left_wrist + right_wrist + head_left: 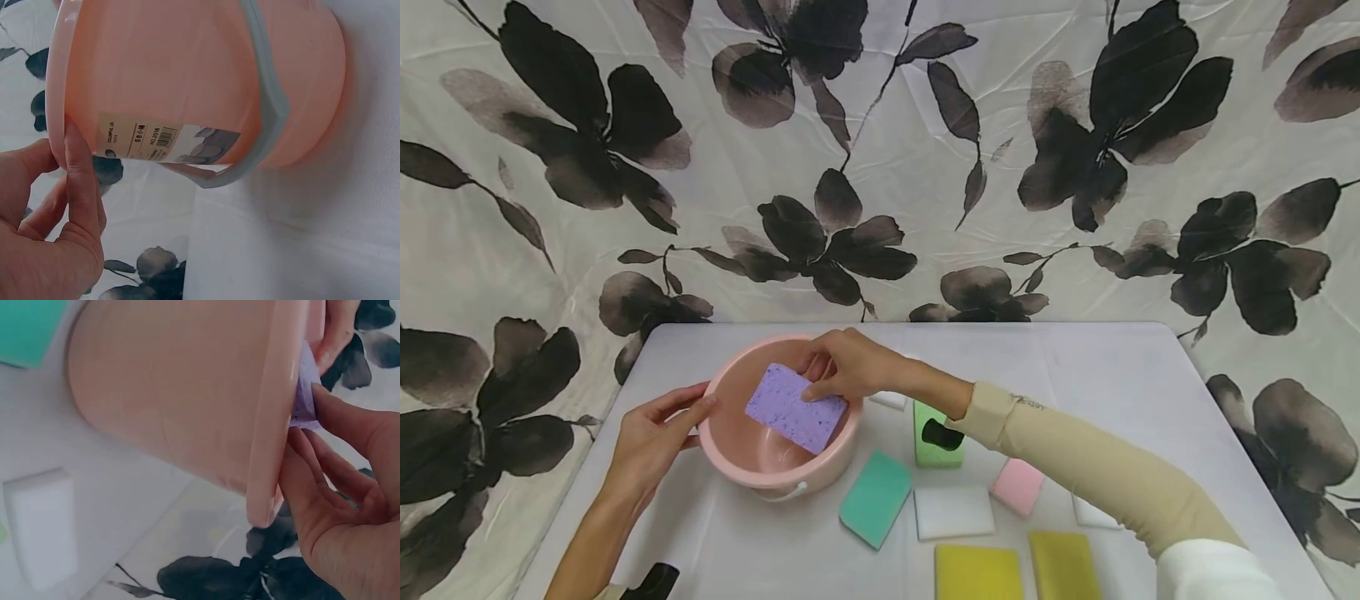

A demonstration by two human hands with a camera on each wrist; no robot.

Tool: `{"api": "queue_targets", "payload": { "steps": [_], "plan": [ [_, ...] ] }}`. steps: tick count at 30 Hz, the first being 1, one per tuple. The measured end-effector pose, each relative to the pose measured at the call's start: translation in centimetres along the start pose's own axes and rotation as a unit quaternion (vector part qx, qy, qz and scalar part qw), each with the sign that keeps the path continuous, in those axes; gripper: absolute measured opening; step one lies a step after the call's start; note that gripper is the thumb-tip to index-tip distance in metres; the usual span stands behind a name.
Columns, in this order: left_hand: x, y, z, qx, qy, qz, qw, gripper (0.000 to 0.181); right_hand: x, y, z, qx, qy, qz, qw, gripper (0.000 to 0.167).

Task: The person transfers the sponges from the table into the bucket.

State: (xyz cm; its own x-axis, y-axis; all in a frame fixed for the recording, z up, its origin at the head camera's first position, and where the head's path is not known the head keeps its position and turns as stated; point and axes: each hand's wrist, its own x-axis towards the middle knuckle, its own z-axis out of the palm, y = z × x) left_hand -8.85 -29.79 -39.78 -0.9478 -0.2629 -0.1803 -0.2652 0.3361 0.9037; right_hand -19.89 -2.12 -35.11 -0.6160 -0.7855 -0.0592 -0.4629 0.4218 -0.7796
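A pink bucket (pixel 741 475) with a pale handle (pixel 275 112) stands at the left of the table. My left hand (pixel 651 433) pinches its rim on the left side, thumb and fingers either side of the edge in the left wrist view. In my right hand (pixel 857 367) is a purple speckled sponge (pixel 793 408), pinched by one edge over the bucket's mouth. The right wrist view shows only a strip of that sponge (pixel 305 394) above the rim; the bucket wall hides the rest.
Right of the bucket lie a teal sponge (pixel 876 500), a green sponge (pixel 938 450), a white sponge (pixel 953 512), a pink sponge (pixel 1018 486) and two yellow sponges, one (pixel 977 573) left of the other (pixel 1065 567). More white pieces sit partly hidden by the right arm. Floral cloth (pixel 985 167) hangs behind.
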Motion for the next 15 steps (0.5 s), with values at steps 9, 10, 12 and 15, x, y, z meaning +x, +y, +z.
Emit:
{"api": "queue_targets", "payload": {
  "steps": [9, 10, 12, 15],
  "plan": [
    [-0.1, 0.1, -0.1, -0.001, 0.001, -0.001, 1.0000, 0.065, 1.3, -0.2, 2.4, -0.065, -0.042, -0.056, 0.9954, 0.029],
    [-0.1, 0.1, -0.1, -0.001, 0.001, -0.001, 1.0000, 0.065, 1.4, -0.2, 2.6, -0.077, -0.045, -0.060, 0.9943, 0.027],
    [0.0, 0.1, -0.1, -0.002, 0.002, 0.001, 1.0000, 0.065, 1.7, -0.3, 3.0, -0.096, -0.051, -0.057, 0.9925, 0.023],
    [0.0, 0.2, -0.1, -0.004, 0.002, 0.001, 1.0000, 0.065, 2.0, -0.3, 3.7, -0.115, -0.066, -0.039, 0.9904, 0.021]
  ]
}}
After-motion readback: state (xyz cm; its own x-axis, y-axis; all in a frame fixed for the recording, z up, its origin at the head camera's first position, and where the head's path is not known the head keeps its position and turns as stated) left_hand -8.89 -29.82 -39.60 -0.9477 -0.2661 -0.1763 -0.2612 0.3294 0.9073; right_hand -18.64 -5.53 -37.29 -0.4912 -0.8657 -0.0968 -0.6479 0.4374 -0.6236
